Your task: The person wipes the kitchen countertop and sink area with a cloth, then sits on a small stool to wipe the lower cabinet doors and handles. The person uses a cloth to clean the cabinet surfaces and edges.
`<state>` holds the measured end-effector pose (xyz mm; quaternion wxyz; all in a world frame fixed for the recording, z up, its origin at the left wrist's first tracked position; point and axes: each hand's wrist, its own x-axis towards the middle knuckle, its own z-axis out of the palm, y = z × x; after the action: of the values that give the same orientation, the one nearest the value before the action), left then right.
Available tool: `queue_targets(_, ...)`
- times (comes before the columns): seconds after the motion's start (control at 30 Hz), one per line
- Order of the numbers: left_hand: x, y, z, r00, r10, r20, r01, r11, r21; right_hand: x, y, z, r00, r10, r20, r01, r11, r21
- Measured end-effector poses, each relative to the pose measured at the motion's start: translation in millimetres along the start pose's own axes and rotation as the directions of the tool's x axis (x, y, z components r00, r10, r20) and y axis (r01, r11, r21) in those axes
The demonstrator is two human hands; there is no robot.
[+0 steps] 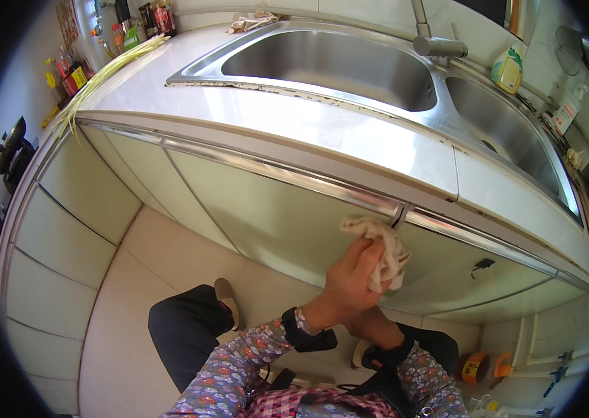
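Observation:
A crumpled off-white cloth (pixel 389 256) is bunched in front of the pale green cabinet door (pixel 284 219), just under the metal edge strip (pixel 284 172). My left hand (pixel 352 279) holds the cloth, its fingers curled around the bunched fabric. Below and partly behind it is my right hand (pixel 375 326); its fingers are hidden, so its hold on the cloth cannot be told. Both wrists wear black bands above floral sleeves.
Above the cabinet, a white countertop (pixel 273 112) holds a double stainless steel sink (pixel 326 62) with a faucet (pixel 440 47). Long green stalks (pixel 111 68) lie at the left near bottles. A black hook (pixel 482 265) is on the right door. Bottles (pixel 475 367) and pipes stand lower right.

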<state>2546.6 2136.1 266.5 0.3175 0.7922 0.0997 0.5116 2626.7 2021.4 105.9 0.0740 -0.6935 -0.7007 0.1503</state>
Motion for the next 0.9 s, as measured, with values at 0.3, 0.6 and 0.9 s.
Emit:
queue_targets(0.3,21.5,-48.1,-60.0,0.959,0.264,-0.103,-0.183,0.854,0.487,4.7,-11.6,-31.3,0.996,0.055,0.072,-0.058,0.997,0.042)
queue_targets(0.6,44.7,-108.0,-166.5,0.76,-0.222,-0.61,0.349,0.932,0.095,16.6,-19.8,-35.6,0.992,0.034,0.118,-0.04,0.998,0.053)
queue_targets(0.9,20.8,-53.4,-70.7,0.956,0.118,-0.27,-0.046,0.965,0.258,29.8,-22.4,-32.2,0.989,0.009,0.145,-0.022,0.996,0.084)
